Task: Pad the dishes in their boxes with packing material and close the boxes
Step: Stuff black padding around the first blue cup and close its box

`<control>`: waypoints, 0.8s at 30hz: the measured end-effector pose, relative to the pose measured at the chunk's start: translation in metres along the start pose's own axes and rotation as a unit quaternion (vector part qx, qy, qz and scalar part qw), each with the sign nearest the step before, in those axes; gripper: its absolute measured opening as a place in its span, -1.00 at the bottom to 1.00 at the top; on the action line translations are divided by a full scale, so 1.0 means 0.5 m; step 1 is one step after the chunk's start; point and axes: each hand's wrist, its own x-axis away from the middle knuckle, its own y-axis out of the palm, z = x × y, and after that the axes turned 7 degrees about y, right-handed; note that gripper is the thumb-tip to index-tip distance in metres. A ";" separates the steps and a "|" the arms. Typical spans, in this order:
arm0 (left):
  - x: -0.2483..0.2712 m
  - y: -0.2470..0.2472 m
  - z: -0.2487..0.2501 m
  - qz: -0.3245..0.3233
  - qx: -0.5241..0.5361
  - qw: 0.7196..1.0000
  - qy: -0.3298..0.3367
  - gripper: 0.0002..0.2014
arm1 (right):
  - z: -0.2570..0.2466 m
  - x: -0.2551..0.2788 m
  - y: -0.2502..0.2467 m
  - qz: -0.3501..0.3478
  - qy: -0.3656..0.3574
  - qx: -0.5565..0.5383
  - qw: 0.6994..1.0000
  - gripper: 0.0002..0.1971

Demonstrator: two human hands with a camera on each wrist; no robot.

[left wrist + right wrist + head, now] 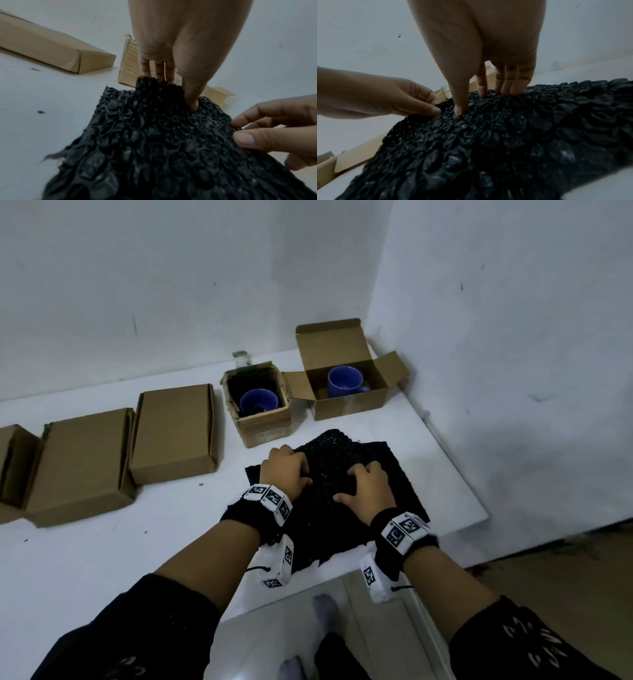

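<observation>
Hands both pinch black bubble wrap (342, 474): left hand (286, 465), right hand (368, 486) lifting 1 sheet, likely for the open box (349, 395) with its unpadded mug (344, 381).

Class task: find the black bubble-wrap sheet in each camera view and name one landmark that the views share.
Head: black bubble-wrap sheet lies centre-right on the white table, under both hands.
Left wrist: fills the lower centre, pinched by the left hand.
Right wrist: fills the lower half.
Shared landmark: the right hand, gripping the sheet in every view.
</observation>
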 end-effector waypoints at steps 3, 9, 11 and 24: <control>0.006 -0.007 0.002 0.022 0.031 0.999 0.030 -0.84 | 0.002 0.012 -0.004 0.041 0.004 -0.011 0.999 -0.49; 0.031 -0.065 0.003 0.034 0.262 0.964 0.031 -0.84 | -0.011 0.016 -0.040 0.115 0.019 -0.118 0.986 -0.33; 0.036 -0.081 0.001 0.062 0.350 0.935 0.004 -0.81 | -0.023 0.021 -0.056 0.119 0.037 -0.178 0.976 -0.21; 0.107 -0.155 -0.031 0.147 0.557 0.817 0.020 -0.48 | -0.109 0.015 -0.103 -0.132 -0.015 -0.526 0.840 -0.37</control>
